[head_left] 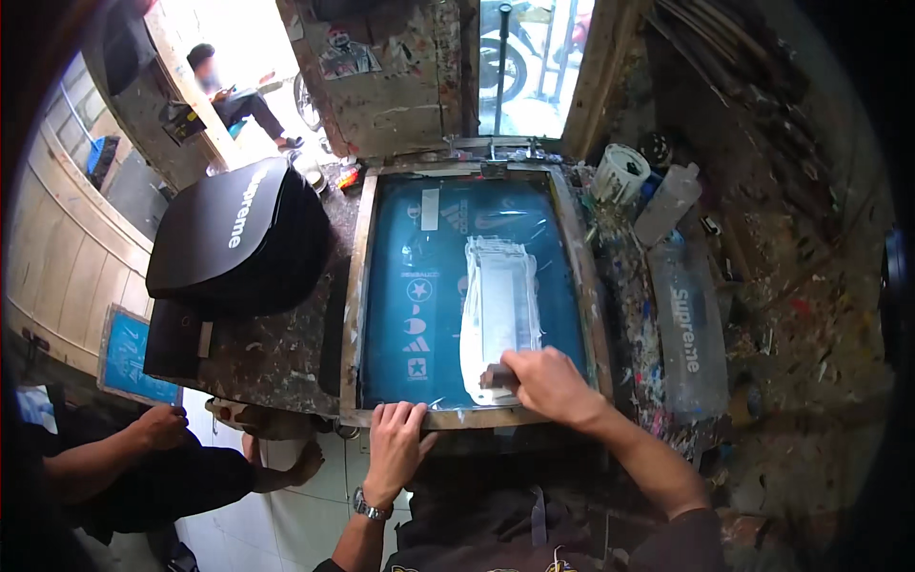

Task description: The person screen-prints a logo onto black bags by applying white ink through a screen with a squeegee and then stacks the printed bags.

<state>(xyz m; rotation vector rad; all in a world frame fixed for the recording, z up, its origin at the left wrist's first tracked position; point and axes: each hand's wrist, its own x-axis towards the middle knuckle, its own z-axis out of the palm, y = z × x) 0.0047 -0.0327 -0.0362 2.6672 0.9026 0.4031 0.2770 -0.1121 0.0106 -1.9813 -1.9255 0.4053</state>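
One squeegee (498, 377) gripped by right hand (550, 383) | left hand (394, 440) on near edge of screen frame (355, 305), grip unclear | likely step: spreading white paste (502, 296) | next: probably even pressure

- Left hand (396, 448): palm down, fingers (404, 416) side by side, pointing forward; thumb spread to their right.
- Left wrist (377, 498) and left forearm (356, 545) lie behind those fingers, toward the body.
- Right hand (555, 383): closed, fingers curled, knuckles up.
- Right forearm (653, 465) slants back and rightward from its fingers.
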